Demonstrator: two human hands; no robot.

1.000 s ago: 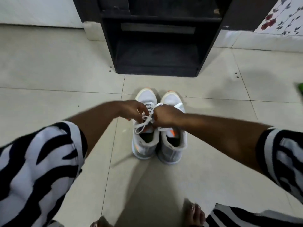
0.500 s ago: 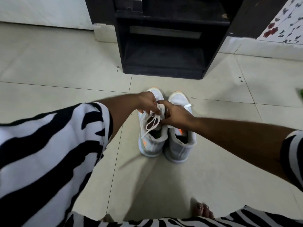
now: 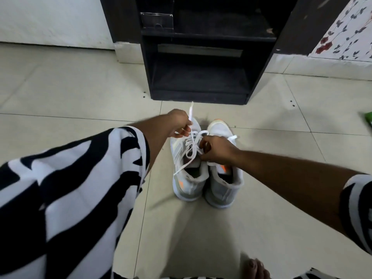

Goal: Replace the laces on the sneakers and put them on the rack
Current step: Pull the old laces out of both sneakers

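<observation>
Two grey sneakers with orange accents stand side by side on the floor, toes toward the rack: the left sneaker (image 3: pixel 188 182) and the right sneaker (image 3: pixel 223 186). A white lace (image 3: pixel 191 147) runs through the left sneaker's eyelets. My left hand (image 3: pixel 178 123) pinches one lace end, whose tip sticks up past my fingers. My right hand (image 3: pixel 216 150) pinches the lace over the left sneaker's tongue and partly covers the right sneaker. A loose lace end trails over the left sneaker's collar. The dark rack (image 3: pixel 199 57) stands just beyond the shoes.
Pale floor tiles (image 3: pixel 80 93) spread all round. A small dark box (image 3: pixel 157 21) sits on the rack's upper shelf. A floral cloth (image 3: pixel 346 31) hangs at the far right, a green object (image 3: pixel 368 117) lies at the right edge. My toes (image 3: pixel 255 268) show at the bottom.
My left hand has drawn the lace end up and to the left, away from the shoe. My right hand stays on the lace over the tongue. The view has shifted slightly.
</observation>
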